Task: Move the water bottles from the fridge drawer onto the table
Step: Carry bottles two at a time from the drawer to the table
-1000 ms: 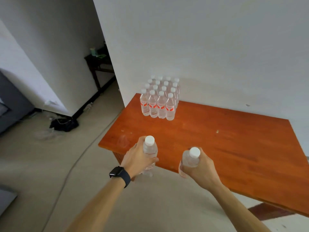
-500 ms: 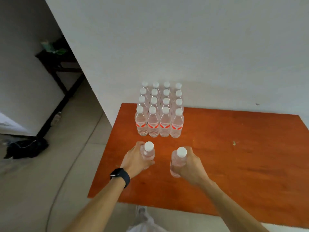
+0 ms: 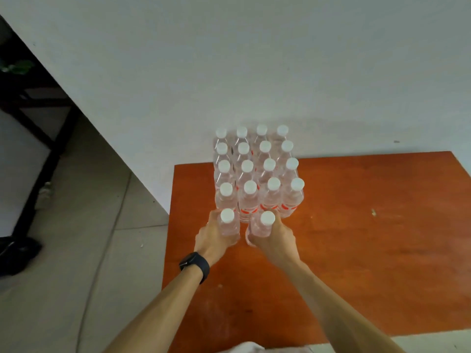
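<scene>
Two bare forearms reach in from the near edge over the smooth, orange-brown wooden table (image 3: 356, 250), the left wrist wearing a black watch (image 3: 195, 266). The left hand (image 3: 214, 240) has its fingers curled round the clear, ribbed body of the left bottle (image 3: 229, 225), and the right hand (image 3: 276, 238) wraps the right bottle (image 3: 262, 226) the same way. Both bottles are upright with round white caps, nearly touching each other. Whether their bases rest on the wood cannot be told. Just beyond them stands the block of bottles (image 3: 257, 174), four by four, with red label bands on the front row. The held pair sits just in front of that row's left half. The block's left side stands near the table's left edge, beyond which lies pale tiled floor (image 3: 89, 250). To the right the tabletop runs open and bare but for a small pale speck. Behind is a matte white wall (image 3: 254, 72), with a dark stand (image 3: 38, 98) far left. Half a second ago the two hands were apart and short of the block; they have since closed together and moved up to it.
</scene>
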A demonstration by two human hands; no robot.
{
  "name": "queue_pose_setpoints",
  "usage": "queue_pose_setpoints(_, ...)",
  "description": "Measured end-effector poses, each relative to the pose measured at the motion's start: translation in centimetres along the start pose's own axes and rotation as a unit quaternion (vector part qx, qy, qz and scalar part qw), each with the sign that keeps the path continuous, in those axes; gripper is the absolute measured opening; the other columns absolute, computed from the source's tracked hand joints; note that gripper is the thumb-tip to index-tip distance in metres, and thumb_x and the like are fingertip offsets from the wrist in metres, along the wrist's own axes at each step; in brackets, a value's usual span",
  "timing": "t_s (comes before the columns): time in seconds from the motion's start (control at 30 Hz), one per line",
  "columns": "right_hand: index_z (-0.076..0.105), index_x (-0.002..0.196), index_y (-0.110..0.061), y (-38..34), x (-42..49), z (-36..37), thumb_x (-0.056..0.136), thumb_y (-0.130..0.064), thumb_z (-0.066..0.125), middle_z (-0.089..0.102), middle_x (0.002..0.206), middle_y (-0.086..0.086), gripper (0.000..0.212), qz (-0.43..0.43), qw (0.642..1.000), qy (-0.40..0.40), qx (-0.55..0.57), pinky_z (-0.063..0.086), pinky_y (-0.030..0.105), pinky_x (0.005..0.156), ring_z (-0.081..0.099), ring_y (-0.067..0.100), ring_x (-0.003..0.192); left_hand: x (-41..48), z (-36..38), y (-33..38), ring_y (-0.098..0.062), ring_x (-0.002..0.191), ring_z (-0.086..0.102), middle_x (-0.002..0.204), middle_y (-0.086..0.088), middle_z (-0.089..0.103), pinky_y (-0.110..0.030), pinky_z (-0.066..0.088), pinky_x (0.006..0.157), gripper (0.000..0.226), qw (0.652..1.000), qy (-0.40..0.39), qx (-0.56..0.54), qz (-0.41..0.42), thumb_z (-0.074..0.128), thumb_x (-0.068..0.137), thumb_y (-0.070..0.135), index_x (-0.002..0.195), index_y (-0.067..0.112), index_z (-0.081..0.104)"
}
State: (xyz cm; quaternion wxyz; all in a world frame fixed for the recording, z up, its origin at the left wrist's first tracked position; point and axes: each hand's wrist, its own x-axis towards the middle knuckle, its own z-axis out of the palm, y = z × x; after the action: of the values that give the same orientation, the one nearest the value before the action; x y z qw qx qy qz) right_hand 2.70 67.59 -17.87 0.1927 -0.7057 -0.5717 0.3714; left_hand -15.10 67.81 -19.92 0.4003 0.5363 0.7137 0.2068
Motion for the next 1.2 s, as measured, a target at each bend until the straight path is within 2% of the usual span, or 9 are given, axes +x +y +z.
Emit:
queue_pose_setpoints(0.1, 0.035, 0.128, -0.034, -0.9, 1.3, 1.2, 0.084, -0.038, 0.071, 0.068, 0.109, -0.007, 0.057, -0.015, 1.000, -0.003, -0.004, 0.058, 0.037, 0.077, 0.069, 0.020, 0.091, 0.7, 0.0, 0.2, -0.026, 0.100, 0.069, 0.120, 0.001, 0.068, -0.046, 0.060, 0.084, 0.076, 1.000, -0.001, 0.014, 0.012, 0.081, 0.080, 0.042, 0.138, 0.029, 0.033)
queue_pose_setpoints(0.23, 0.025, 0.141, -0.026, -0.7, 1.6, 2.2, 0.088, -0.038, 0.071, 0.068, 0.116, 0.000, 0.071, -0.052, 0.998, 0.016, -0.021, 0.050, 0.027, 0.070, 0.071, 0.026, 0.094, 1.0, -0.4, -0.6, -0.028, 0.104, 0.069, 0.127, 0.000, 0.065, -0.042, 0.061, 0.082, 0.096, 1.000, -0.017, 0.012, 0.007, 0.088, 0.071, 0.045, 0.141, 0.023, 0.026)
queue_pose_setpoints(0.33, 0.022, 0.145, -0.028, -0.3, 1.4, 2.4, 0.088, -0.040, 0.072, 0.065, 0.125, -0.001, 0.077, -0.052, 0.999, 0.008, 0.002, 0.050, 0.027, 0.073, 0.069, 0.025, 0.102, 1.6, -0.4, -0.9, -0.028, 0.110, 0.068, 0.128, 0.001, 0.065, -0.041, 0.060, 0.084, 0.097, 0.999, -0.040, 0.029, -0.004, 0.087, 0.071, 0.049, 0.145, 0.023, 0.030)
queue_pose_setpoints(0.43, 0.017, 0.149, -0.031, 0.3, 1.5, 2.4, 0.088, -0.034, 0.074, 0.067, 0.121, -0.002, 0.084, -0.062, 0.998, -0.011, 0.019, 0.051, 0.020, 0.067, 0.071, 0.023, 0.096, 1.9, 0.0, -1.0, -0.026, 0.107, 0.069, 0.124, 0.002, 0.068, -0.039, 0.060, 0.084, 0.091, 0.999, -0.047, 0.018, -0.012, 0.085, 0.073, 0.046, 0.146, 0.024, 0.034)
queue_pose_setpoints(0.57, 0.015, 0.151, -0.028, 0.8, 2.1, 2.2, 0.085, -0.033, 0.078, 0.068, 0.124, 0.001, 0.091, -0.062, 0.998, -0.013, 0.001, 0.058, 0.034, 0.074, 0.071, 0.029, 0.099, 1.7, 0.6, -0.8, -0.015, 0.100, 0.066, 0.119, 0.011, 0.069, -0.027, 0.053, 0.079, 0.076, 0.999, -0.033, -0.031, 0.000, 0.079, 0.083, 0.039, 0.147, 0.033, 0.038)
queue_pose_setpoints(0.63, 0.011, 0.151, -0.032, 1.1, 2.2, 2.1, 0.085, -0.037, 0.077, 0.066, 0.127, -0.001, 0.093, -0.065, 0.998, -0.023, 0.001, 0.060, 0.038, 0.079, 0.071, 0.028, 0.102, 1.4, 1.1, -0.7, -0.020, 0.105, 0.068, 0.119, 0.011, 0.069, -0.033, 0.056, 0.084, 0.072, 0.999, -0.012, -0.038, -0.001, 0.076, 0.086, 0.037, 0.146, 0.036, 0.037)
queue_pose_setpoints(0.73, 0.016, 0.149, -0.033, 1.2, 2.6, 1.8, 0.083, -0.039, 0.078, 0.064, 0.129, -0.005, 0.090, -0.061, 0.997, -0.040, 0.016, 0.055, 0.028, 0.079, 0.070, 0.027, 0.106, 1.3, 1.6, -0.6, -0.025, 0.107, 0.068, 0.120, 0.009, 0.069, -0.046, 0.058, 0.089, 0.070, 1.000, 0.005, -0.030, 0.007, 0.076, 0.085, 0.039, 0.143, 0.038, 0.037)
queue_pose_setpoints(0.8, 0.020, 0.149, -0.031, 1.3, 2.6, 1.6, 0.082, -0.040, 0.080, 0.063, 0.132, -0.005, 0.090, -0.070, 0.997, -0.042, 0.017, 0.051, 0.024, 0.080, 0.067, 0.024, 0.111, 1.5, 1.4, -0.6, -0.024, 0.108, 0.068, 0.122, 0.008, 0.069, -0.042, 0.059, 0.089, 0.072, 1.000, 0.002, -0.022, 0.013, 0.078, 0.084, 0.039, 0.144, 0.034, 0.038)
queue_pose_setpoints(1.2, 0.018, 0.149, -0.043, 1.4, 2.0, 1.7, 0.074, -0.061, 0.078, 0.054, 0.143, -0.012, 0.098, -0.072, 0.996, -0.032, 0.036, 0.056, 0.044, 0.097, 0.058, 0.020, 0.127, 2.1, 0.4, -0.9, -0.018, 0.115, 0.065, 0.127, 0.014, 0.066, -0.037, 0.055, 0.091, 0.078, 0.999, -0.048, 0.000, 0.026, 0.082, 0.074, 0.053, 0.140, 0.039, 0.042)
